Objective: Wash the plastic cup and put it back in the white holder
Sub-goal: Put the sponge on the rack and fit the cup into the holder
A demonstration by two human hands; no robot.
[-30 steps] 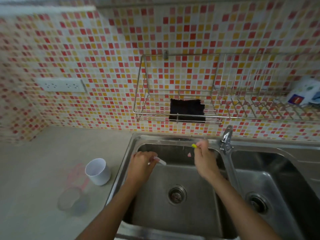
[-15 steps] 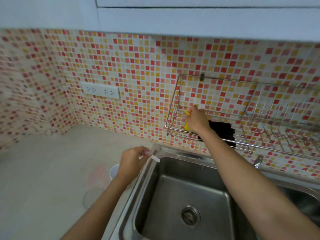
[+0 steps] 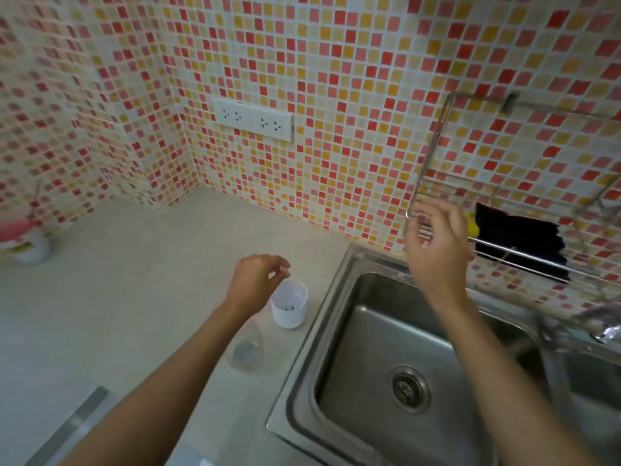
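Observation:
The white holder point(image 3: 289, 305) stands upright on the counter just left of the sink, with a small dark-tipped item inside. My left hand point(image 3: 257, 280) hovers directly above its rim, fingers loosely curled, nothing visible in them. The clear plastic cup point(image 3: 244, 352) lies on the counter in front of the holder, partly under my left forearm. My right hand point(image 3: 437, 245) is raised with fingers spread in front of the left end of the wire rack point(image 3: 426, 183), holding nothing. A yellow item point(image 3: 472, 226) rests on the rack just behind it.
The steel sink point(image 3: 339, 331) with its drain point(image 3: 410, 388) fills the lower right, and the tap point(image 3: 599, 326) is at the right edge. A black cloth point(image 3: 519, 243) hangs from the rack. A wall socket point(image 3: 255, 121) and a pink-and-white container point(image 3: 25, 240) are to the left.
My right hand has let go of the yellow item on the rack and drawn back open. My left hand moved from the sink edge to above the holder; the white stick it held is gone from its fingers.

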